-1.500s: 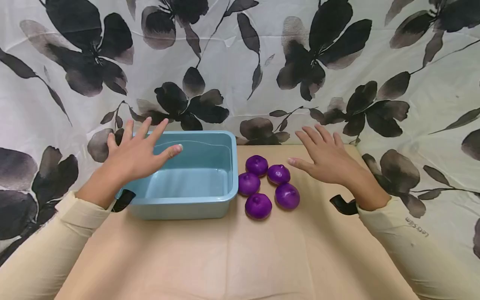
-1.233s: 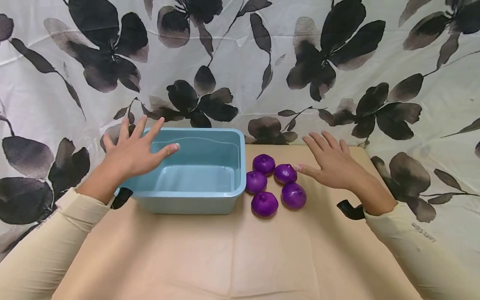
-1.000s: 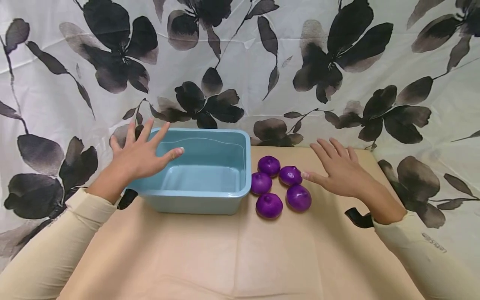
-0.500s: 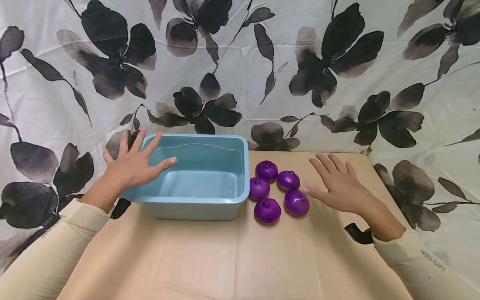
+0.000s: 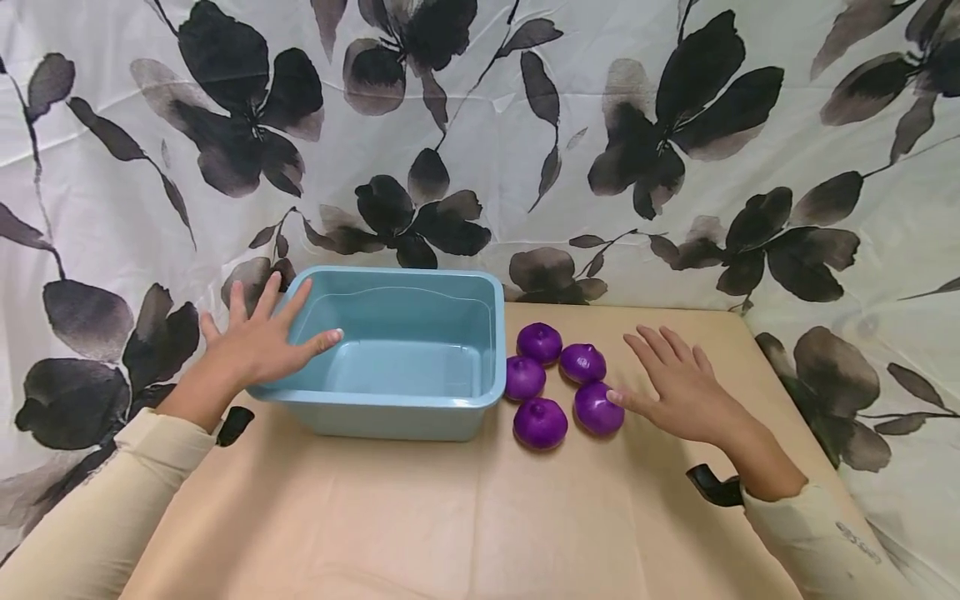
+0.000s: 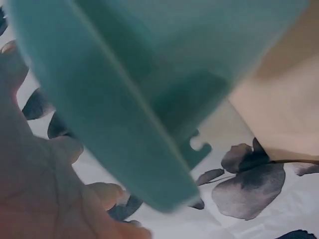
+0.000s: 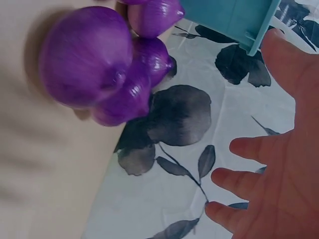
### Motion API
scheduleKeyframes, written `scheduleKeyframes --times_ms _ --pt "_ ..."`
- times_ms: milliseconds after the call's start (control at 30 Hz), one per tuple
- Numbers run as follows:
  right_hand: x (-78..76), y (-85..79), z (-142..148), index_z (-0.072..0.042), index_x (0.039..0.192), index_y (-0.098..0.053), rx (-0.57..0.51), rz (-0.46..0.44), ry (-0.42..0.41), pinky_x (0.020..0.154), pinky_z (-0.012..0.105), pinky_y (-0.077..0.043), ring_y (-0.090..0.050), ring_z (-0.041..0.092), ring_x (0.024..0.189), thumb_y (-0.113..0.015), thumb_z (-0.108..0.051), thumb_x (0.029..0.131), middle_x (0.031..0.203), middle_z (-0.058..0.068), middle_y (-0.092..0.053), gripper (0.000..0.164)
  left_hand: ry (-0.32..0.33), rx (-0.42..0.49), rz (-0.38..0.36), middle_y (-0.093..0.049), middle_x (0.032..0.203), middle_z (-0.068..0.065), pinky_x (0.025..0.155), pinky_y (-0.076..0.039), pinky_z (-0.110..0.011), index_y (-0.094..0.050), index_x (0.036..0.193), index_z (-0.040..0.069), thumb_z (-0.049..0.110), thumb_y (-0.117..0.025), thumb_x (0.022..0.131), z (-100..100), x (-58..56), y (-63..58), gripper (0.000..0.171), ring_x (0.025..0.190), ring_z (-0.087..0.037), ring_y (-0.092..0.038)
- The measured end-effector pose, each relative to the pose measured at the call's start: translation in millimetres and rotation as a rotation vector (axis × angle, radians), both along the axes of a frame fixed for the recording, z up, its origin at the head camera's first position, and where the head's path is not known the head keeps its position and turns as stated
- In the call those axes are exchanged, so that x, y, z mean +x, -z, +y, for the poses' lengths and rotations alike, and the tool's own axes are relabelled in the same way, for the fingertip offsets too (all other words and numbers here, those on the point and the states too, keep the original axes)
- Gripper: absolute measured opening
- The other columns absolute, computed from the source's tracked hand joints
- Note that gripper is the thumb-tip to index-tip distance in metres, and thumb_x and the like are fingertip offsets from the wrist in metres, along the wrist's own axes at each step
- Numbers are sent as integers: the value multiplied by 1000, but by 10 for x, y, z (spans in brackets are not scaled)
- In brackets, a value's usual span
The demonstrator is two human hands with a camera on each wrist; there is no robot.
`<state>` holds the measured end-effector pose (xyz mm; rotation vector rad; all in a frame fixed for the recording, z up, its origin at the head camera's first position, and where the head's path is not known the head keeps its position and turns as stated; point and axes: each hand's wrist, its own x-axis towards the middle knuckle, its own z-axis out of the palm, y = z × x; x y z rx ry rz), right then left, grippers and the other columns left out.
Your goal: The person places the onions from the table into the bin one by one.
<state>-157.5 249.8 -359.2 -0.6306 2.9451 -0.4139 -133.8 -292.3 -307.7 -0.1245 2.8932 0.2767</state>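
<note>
A pale blue plastic tub (image 5: 390, 402) stands at the left back of the table, with nothing inside it. My left hand (image 5: 258, 346) is spread over its left end, holding nothing; the left wrist view shows the tub's rim (image 6: 129, 94) close to the palm. Several shiny purple onions (image 5: 541, 423) sit in a loose cluster against the tub's right side. Just right of them, my right hand (image 5: 678, 387) hovers with fingers extended, the thumb overlapping the rightmost onion (image 5: 597, 410) in the head view. In the right wrist view that palm (image 7: 284, 184) faces the onions with nothing in it.
A beige cloth covers the table (image 5: 420, 517). Behind it hangs a white curtain (image 5: 517, 125) printed with dark flowers, which also falls past the table's right edge. A black strap end (image 5: 712, 486) sticks out at the right wrist, another (image 5: 235, 426) at the left.
The head view has shifted, moving the tub and onions right in the picture. Both hands have come lower and nearer the body, the right one drawing level with the front onions. Nothing was picked up.
</note>
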Motion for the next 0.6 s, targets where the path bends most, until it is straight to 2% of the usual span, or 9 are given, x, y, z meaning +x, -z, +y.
scheduleKeyframes --times_ms 200,333,400,467,600 --pt "-34 153 42 -5 162 -30 -7 -8 11 114 84 -9 -13 55 155 -68 -62 93 169 26 -23 97 -8 44 -66 18 171 -26 105 8 -92 13 167 25 90 -33 90 -57 -41 66 110 147 -70 19" --pt "-65 290 61 -5 162 -30 -34 -23 15 114 84 -11 -14 54 155 -70 -60 92 169 26 -24 97 -9 120 -76 20 169 -29 105 4 -92 18 165 21 86 -35 93 -150 -83 118 110 144 -75 16" --pt "-76 362 68 -4 162 -31 -48 -28 14 114 83 -11 -15 54 155 -71 -59 92 168 26 -25 97 1 161 -74 18 168 -33 107 1 -91 19 165 16 81 -36 97 -201 -113 139 109 145 -75 12" --pt "-82 443 75 -3 161 -32 -59 -30 12 114 83 -13 -17 54 154 -72 -58 91 167 27 -27 97 23 237 -79 18 167 -36 110 -3 -89 22 163 10 75 -38 100 -247 -142 134 109 147 -73 10" --pt "-100 597 84 -1 160 -34 -92 -30 7 115 81 -18 -22 56 152 -74 -56 90 165 29 -30 97 29 473 -127 25 165 -34 117 -4 -83 31 158 5 60 -43 106 -354 -195 117 106 153 -62 13"
